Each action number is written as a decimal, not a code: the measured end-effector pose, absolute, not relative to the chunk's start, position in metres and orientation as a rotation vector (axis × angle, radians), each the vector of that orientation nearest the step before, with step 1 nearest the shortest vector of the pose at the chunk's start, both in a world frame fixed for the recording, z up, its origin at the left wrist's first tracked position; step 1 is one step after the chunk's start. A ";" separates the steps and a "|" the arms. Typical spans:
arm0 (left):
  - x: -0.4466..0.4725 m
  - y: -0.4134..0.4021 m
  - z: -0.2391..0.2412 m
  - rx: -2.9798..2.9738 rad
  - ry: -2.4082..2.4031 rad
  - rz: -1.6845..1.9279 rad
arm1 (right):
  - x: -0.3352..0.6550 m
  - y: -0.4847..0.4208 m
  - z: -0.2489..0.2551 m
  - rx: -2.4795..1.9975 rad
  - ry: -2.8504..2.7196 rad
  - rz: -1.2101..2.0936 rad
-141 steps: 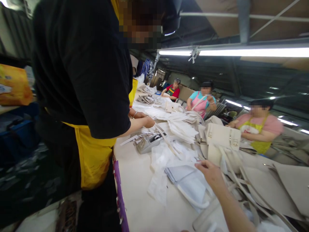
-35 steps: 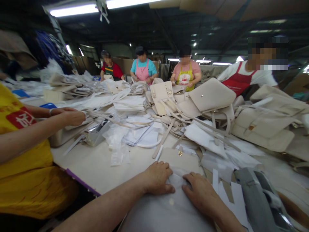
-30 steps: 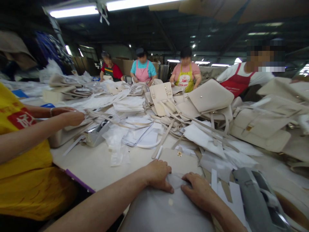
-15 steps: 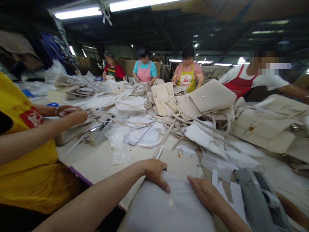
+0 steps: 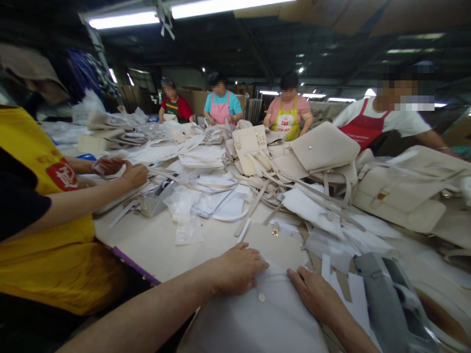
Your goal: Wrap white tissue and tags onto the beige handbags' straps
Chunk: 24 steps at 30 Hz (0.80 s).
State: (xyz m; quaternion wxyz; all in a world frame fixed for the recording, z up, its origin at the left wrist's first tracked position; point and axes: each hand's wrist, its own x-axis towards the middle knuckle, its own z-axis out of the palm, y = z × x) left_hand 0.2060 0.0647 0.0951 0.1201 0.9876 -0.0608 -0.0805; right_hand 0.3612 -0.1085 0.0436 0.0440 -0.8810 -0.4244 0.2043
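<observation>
A cream bag (image 5: pixel 253 323) lies in front of me under a pale, thin sheet with a small round spot on it. Its far part, a flap with a gold clasp (image 5: pixel 274 232), points away from me. My left hand (image 5: pixel 241 268) rests on the sheet near the flap, fingers stretched out and pressing down. On the other side, my right hand (image 5: pixel 318 294) lies along the bag's right edge, its thumb on the sheet and its other fingers partly hidden. A small gap separates the two hands.
Beige bags and straps (image 5: pixel 324 147) are heaped across the table. White papers (image 5: pixel 221 196) and a clear plastic bag (image 5: pixel 184 215) lie ahead. A grey tape dispenser (image 5: pixel 390 294) stands at right. A co-worker in a yellow apron (image 5: pixel 62 255) works at left; several others stand behind the heap.
My left hand has turned over the sheet, its fingers now stretched to the right where the thumb showed before. The right hand stays nearly in place. The left co-worker's hands moved slightly right.
</observation>
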 end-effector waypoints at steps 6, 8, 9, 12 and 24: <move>0.201 0.048 0.094 2.921 -0.021 -0.299 | 0.362 -0.112 0.042 -2.715 -1.405 0.570; 0.196 0.049 0.090 2.855 0.032 -0.233 | 0.361 -0.111 0.043 -2.726 -1.397 0.575; 0.193 0.049 0.087 2.829 0.051 -0.198 | 0.361 -0.111 0.043 -2.733 -1.386 0.576; 0.186 0.051 0.080 2.771 0.104 -0.123 | 0.359 -0.111 0.043 -2.747 -1.353 0.568; 0.221 0.075 0.089 2.797 0.205 -0.323 | 0.355 -0.113 0.039 -2.730 -1.308 0.525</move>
